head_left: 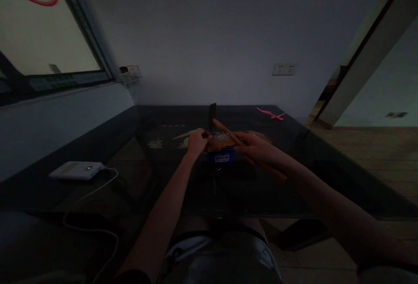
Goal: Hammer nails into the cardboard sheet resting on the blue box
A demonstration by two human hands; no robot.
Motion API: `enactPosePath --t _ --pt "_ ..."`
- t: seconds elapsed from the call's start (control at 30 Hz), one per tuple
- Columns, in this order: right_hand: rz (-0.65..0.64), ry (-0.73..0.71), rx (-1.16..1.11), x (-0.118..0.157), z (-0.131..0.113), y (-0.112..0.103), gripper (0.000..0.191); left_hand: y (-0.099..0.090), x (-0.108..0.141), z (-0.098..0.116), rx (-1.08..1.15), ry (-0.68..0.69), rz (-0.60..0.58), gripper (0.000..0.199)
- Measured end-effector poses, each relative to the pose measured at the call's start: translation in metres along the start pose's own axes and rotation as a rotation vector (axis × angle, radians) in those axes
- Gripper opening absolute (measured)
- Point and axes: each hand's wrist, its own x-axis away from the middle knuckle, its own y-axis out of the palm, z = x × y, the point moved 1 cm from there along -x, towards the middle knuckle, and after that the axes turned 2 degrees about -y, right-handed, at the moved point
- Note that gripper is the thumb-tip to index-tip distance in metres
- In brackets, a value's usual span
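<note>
My right hand (257, 147) is wrapped round the wooden handle of a hammer (227, 130), whose dark head stands raised at the handle's far end. Just left of the hammer head, my left hand (198, 141) is closed, thumb and fingers pinched together at the edge of a brownish-orange piece (218, 141). Whatever it pinches is too small and dark to name. Beneath the brownish piece sits a blue box (224, 157) with a white label. A few thin metallic bits, perhaps nails (214, 184), lie in front of the box.
A dark glossy table (156, 170) reaches to the wall. On its left lies a white power bank (77, 170) with a white cable (93, 191) running off the near edge. A pink ribbon (272, 114) lies at the back right. Wall sockets (284, 69) are behind.
</note>
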Motion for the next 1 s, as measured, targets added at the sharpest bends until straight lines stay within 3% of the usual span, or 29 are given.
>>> enactPosePath --t 0.47,0.63,1.0 --pt "0.006 -0.033 0.106 0.0020 -0.0078 -0.0048 0.043 -0.0013 0.0005 0.0005 0.005 0.006 -0.018 0.009" --pt "-0.045 0.004 0.080 0.0012 -0.0048 -0.0019 0.041 -0.0015 -0.0003 0.0001 -0.014 -0.007 -0.029 0.011" --pt "0.008 -0.003 0.061 0.0076 -0.0056 -0.0074 0.046 -0.0024 -0.0009 0.0005 -0.051 -0.001 -0.049 0.010"
